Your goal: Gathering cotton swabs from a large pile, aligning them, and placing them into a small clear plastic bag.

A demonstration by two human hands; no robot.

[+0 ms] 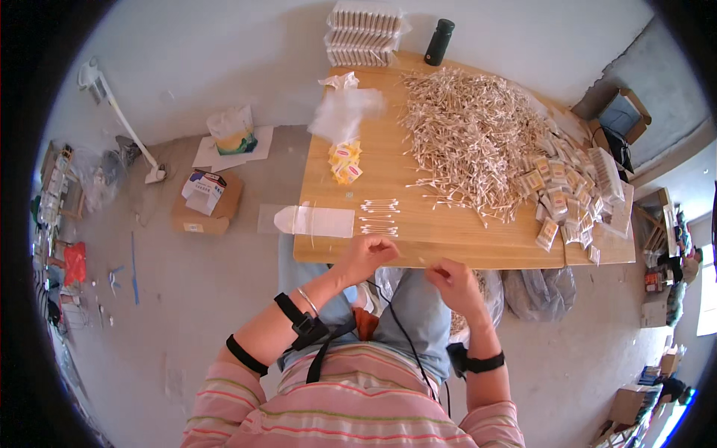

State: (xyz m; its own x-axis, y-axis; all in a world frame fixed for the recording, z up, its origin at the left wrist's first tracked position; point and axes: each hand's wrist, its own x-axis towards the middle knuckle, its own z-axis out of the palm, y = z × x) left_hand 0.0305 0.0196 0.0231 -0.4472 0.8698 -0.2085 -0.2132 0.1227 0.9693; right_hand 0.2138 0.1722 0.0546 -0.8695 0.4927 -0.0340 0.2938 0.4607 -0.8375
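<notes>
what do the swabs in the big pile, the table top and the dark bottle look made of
Swabs: probably wooden sticks, matt tan, with pale tips that suggest cotton.
Table top: wood or wood-look laminate, judging by its warm brown colour and faint grain.
Dark bottle: coated metal or plastic, smooth-looking and opaque; the look leaves it open.

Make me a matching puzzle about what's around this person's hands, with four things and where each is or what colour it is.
1. Heap of cotton swabs
2. Bottle
3. Small rows of swabs
4. Box under a white package

A. Just beyond the left hand
B. On the floor
C. Across the table
D. Dark green

Pairs: 1-C, 2-D, 3-A, 4-B
</notes>
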